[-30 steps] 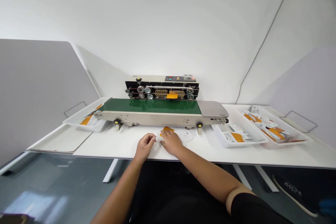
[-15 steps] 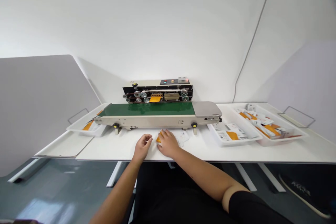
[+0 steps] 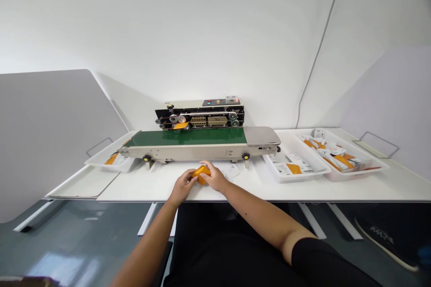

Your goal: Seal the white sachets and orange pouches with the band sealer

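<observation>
An orange packet (image 3: 201, 174) is held between my two hands above the white table, in front of a band sealing machine (image 3: 198, 154). My left hand (image 3: 182, 187) pinches its left edge with thumb and fingers. At the other side, my right hand (image 3: 215, 178) grips it, with the thumb in front and the fingers behind. White printed packets (image 3: 232, 171) lie flat on the table just right of my right hand. A second orange packet (image 3: 181, 125) sticks out from the sealer's rollers over the green belt (image 3: 188, 137).
Two clear plastic bins (image 3: 283, 178) (image 3: 367, 171) with white and orange packets stand at the right. Another bin (image 3: 126, 167) with packets sits beyond the belt's left end. Grey panels (image 3: 50, 143) flank the table, and a cable (image 3: 319, 49) runs down the wall.
My left hand has come onto the orange packet, which was under my right hand and now shows raised between both. The packet in the sealer has travelled left. The view has shifted slightly.
</observation>
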Action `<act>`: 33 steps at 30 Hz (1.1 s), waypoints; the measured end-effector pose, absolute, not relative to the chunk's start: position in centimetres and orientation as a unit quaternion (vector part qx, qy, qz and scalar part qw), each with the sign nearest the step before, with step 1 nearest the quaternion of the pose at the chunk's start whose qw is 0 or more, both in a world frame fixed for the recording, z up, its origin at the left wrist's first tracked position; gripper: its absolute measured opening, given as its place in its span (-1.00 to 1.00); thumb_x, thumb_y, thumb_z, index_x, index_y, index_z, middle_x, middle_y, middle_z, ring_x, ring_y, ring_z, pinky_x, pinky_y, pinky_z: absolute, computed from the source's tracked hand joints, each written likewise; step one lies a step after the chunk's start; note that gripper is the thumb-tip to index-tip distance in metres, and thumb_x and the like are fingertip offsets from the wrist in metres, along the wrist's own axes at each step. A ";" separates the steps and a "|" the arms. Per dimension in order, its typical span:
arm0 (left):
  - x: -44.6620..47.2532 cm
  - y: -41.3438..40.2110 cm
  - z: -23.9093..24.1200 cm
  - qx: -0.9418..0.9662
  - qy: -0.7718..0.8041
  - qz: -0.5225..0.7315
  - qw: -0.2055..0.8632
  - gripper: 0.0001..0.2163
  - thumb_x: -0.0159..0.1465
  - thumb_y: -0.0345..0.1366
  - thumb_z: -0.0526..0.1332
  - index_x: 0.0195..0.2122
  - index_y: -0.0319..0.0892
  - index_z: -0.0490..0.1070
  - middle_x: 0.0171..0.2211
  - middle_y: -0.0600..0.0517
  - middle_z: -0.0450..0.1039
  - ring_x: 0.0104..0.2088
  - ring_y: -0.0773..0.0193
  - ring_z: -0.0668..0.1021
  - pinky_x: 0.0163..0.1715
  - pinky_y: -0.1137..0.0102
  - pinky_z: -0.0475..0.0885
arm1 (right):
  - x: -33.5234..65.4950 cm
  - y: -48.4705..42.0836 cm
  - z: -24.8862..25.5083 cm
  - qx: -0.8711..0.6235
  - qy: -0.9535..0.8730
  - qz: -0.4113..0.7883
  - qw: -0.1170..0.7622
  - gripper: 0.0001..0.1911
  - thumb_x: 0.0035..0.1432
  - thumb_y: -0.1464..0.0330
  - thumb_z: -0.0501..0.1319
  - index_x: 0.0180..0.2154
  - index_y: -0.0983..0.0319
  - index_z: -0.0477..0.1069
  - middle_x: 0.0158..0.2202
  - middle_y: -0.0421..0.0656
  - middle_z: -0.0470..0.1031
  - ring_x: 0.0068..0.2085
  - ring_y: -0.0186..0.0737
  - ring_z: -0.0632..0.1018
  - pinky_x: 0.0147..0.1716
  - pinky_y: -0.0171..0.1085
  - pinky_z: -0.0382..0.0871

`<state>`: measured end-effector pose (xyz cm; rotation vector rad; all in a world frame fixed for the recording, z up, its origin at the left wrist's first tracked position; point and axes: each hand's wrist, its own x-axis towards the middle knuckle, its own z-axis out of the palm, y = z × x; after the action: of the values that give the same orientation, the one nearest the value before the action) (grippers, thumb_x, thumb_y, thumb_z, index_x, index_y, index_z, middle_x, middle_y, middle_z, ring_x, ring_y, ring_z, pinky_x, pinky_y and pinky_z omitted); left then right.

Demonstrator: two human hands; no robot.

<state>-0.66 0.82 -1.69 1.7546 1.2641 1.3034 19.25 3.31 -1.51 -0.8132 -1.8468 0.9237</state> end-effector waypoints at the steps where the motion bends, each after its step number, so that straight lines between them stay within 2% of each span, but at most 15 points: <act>1: -0.7 0.9 -1.9 0.654 0.478 0.497 0.313 -0.68 0.23 -0.08 0.36 -0.08 -0.14 0.52 -0.18 -0.03 0.61 -0.21 0.15 0.62 -0.16 0.28 0.53 | 19.3 3.5 -1.7 -0.322 -0.735 0.394 0.449 -0.48 0.31 0.31 0.17 0.28 0.11 0.23 -0.05 -0.16 0.56 -0.15 -0.21 0.57 -0.08 -0.25 0.45; 3: -0.9 1.0 -2.3 0.630 0.482 0.514 0.327 -0.66 0.24 -0.04 0.34 -0.07 -0.14 0.49 -0.27 0.00 0.60 -0.30 0.18 0.62 -0.25 0.31 0.53 | 19.2 3.9 -2.3 -0.305 -0.720 0.427 0.454 -0.51 0.31 0.31 0.14 0.25 0.12 0.26 -0.11 -0.18 0.56 -0.18 -0.23 0.56 -0.13 -0.27 0.46; 8: -1.2 1.1 -2.6 0.579 0.486 0.548 0.358 -0.59 0.22 0.07 0.33 -0.10 -0.15 0.41 -0.42 0.07 0.54 -0.43 0.23 0.59 -0.39 0.39 0.50 | 18.7 4.8 -3.5 -0.311 -0.693 0.472 0.447 -0.68 0.21 0.33 0.19 0.02 0.15 0.41 -0.32 -0.26 0.51 -0.34 -0.29 0.50 -0.31 -0.33 0.42; 13: -1.1 0.8 -2.3 0.575 0.465 0.544 0.396 -0.62 0.19 0.03 0.38 -0.16 -0.13 0.38 -0.49 0.14 0.50 -0.50 0.30 0.54 -0.46 0.45 0.45 | 19.3 4.7 -2.8 -0.330 -0.708 0.444 0.440 -0.72 0.18 0.35 0.19 -0.04 0.14 0.43 -0.43 -0.32 0.43 -0.43 -0.33 0.44 -0.40 -0.37 0.32; 15: -1.0 0.6 -2.1 0.582 0.455 0.538 0.406 -0.64 0.20 0.00 0.38 -0.19 -0.12 0.35 -0.52 0.17 0.47 -0.53 0.32 0.52 -0.47 0.47 0.42 | 19.9 4.6 -1.6 -0.344 -0.744 0.407 0.402 -0.77 0.16 0.36 0.23 -0.10 0.14 0.47 -0.45 -0.32 0.44 -0.44 -0.33 0.44 -0.42 -0.38 0.28; 19: -0.9 0.5 -1.9 0.608 0.434 0.514 0.421 -0.67 0.20 -0.05 0.40 -0.24 -0.13 0.35 -0.54 0.16 0.45 -0.53 0.32 0.51 -0.48 0.47 0.38 | 21.5 5.1 1.9 -0.347 -0.825 0.355 0.269 -0.95 0.06 0.39 0.35 -0.34 0.20 0.55 -0.44 -0.26 0.54 -0.41 -0.30 0.50 -0.43 -0.38 0.24; 22: -0.8 0.5 -1.8 0.621 0.421 0.502 0.430 -0.65 0.24 -0.07 0.36 -0.09 -0.13 0.35 -0.47 0.12 0.51 -0.51 0.31 0.51 -0.45 0.44 0.39 | 23.7 6.8 5.1 -0.356 -0.815 0.396 0.228 -0.93 0.05 0.38 0.36 -0.35 0.21 0.55 -0.48 -0.25 0.55 -0.51 -0.33 0.47 -0.52 -0.39 0.23; 24: -0.9 0.5 -1.8 0.626 0.417 0.503 0.426 -0.63 0.28 -0.07 0.32 0.00 -0.14 0.32 -0.38 0.08 0.55 -0.49 0.31 0.52 -0.41 0.41 0.41 | 25.9 8.6 7.5 -0.375 -0.751 0.462 0.286 -0.87 0.07 0.34 0.36 -0.28 0.22 0.54 -0.49 -0.24 0.56 -0.56 -0.35 0.45 -0.58 -0.41 0.25; 26: -0.9 0.5 -1.9 0.631 0.416 0.506 0.417 -0.65 0.31 -0.08 0.28 0.02 -0.14 0.31 -0.35 0.05 0.55 -0.47 0.31 0.52 -0.38 0.39 0.41 | 28.6 10.9 9.6 -0.411 -0.632 0.483 0.446 -0.80 0.02 0.32 0.40 -0.27 0.23 0.52 -0.52 -0.25 0.54 -0.58 -0.37 0.45 -0.61 -0.43 0.25; 27: -1.0 0.5 -1.9 0.633 0.415 0.506 0.413 -0.66 0.32 -0.09 0.27 0.02 -0.15 0.32 -0.35 0.05 0.54 -0.46 0.31 0.52 -0.37 0.39 0.40 | 29.9 12.1 10.5 -0.435 -0.540 0.455 0.559 -0.79 0.01 0.33 0.40 -0.29 0.25 0.50 -0.59 -0.27 0.48 -0.62 -0.38 0.41 -0.65 -0.44 0.22; 28: -1.0 0.5 -1.9 0.634 0.415 0.506 0.411 -0.67 0.33 -0.09 0.26 0.01 -0.15 0.32 -0.35 0.05 0.54 -0.46 0.31 0.51 -0.37 0.39 0.39 | 31.2 13.4 11.2 -0.446 -0.499 0.433 0.604 -0.81 0.09 0.31 0.33 -0.23 0.24 0.47 -0.61 -0.31 0.44 -0.63 -0.41 0.39 -0.65 -0.47 0.20; 30: -1.0 0.5 -1.9 0.635 0.415 0.505 0.412 -0.68 0.33 -0.09 0.25 0.00 -0.14 0.32 -0.35 0.05 0.53 -0.46 0.31 0.51 -0.38 0.40 0.37 | 33.4 15.5 11.9 -0.471 -0.438 0.398 0.654 -0.79 0.14 0.36 0.24 -0.15 0.24 0.42 -0.63 -0.34 0.41 -0.66 -0.45 0.35 -0.67 -0.50 0.15; 33: -0.9 0.5 -1.8 0.637 0.416 0.502 0.411 -0.69 0.33 -0.09 0.26 -0.01 -0.14 0.35 -0.35 0.05 0.53 -0.45 0.31 0.50 -0.39 0.41 0.36 | 35.1 17.7 11.8 -0.497 -0.397 0.386 0.667 -0.76 0.09 0.45 0.22 -0.14 0.27 0.39 -0.63 -0.33 0.41 -0.67 -0.46 0.35 -0.69 -0.51 0.15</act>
<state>-0.94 0.51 -1.85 1.6032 1.0455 1.2634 35.11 17.70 11.78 -1.1224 -0.8961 0.8717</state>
